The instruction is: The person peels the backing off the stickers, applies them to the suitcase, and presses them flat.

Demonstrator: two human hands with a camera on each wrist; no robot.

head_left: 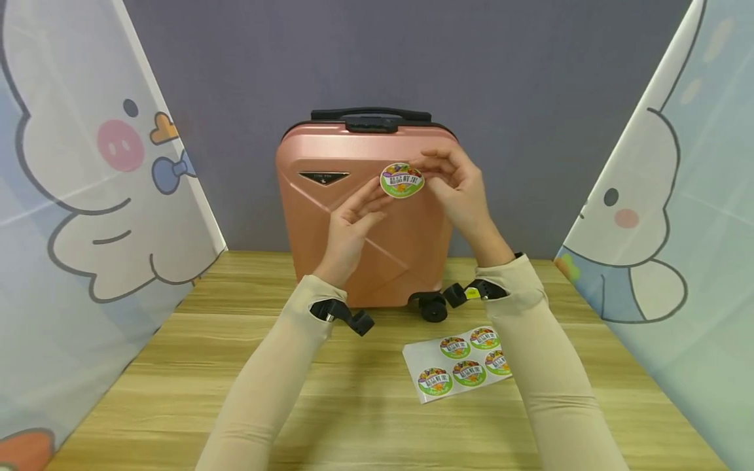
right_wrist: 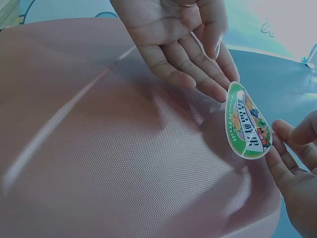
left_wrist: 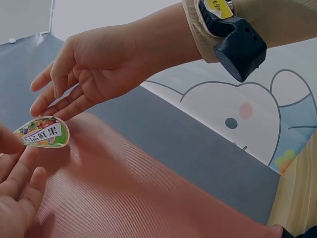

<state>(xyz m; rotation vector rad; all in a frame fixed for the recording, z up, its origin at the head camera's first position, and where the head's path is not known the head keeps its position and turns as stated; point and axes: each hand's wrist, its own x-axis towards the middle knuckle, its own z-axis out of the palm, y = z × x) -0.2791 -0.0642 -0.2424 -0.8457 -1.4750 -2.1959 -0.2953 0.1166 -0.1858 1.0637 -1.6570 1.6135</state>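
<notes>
In the head view, the right sleeve (head_left: pixel 548 353) hides one end of the sticker sheet (head_left: pixel 425 360), and the left grip (head_left: pixel 349 230) covers part of the suitcase (head_left: pixel 400 245) (lettering on its badge (head_left: pixel 323 176) is unreadably small). The left sleeve (head_left: pixel 268 373) runs off the bottom edge. The left wrist view cuts off the left grip, which covers one end of the sticker (left_wrist: pixel 47 133); the right wrist view crops the right grip (right_wrist: pixel 297 173).

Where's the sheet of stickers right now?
In the head view, the sheet of stickers lies on the table right of centre, in front of the suitcase, its right end partly hidden by the right sleeve.
</notes>
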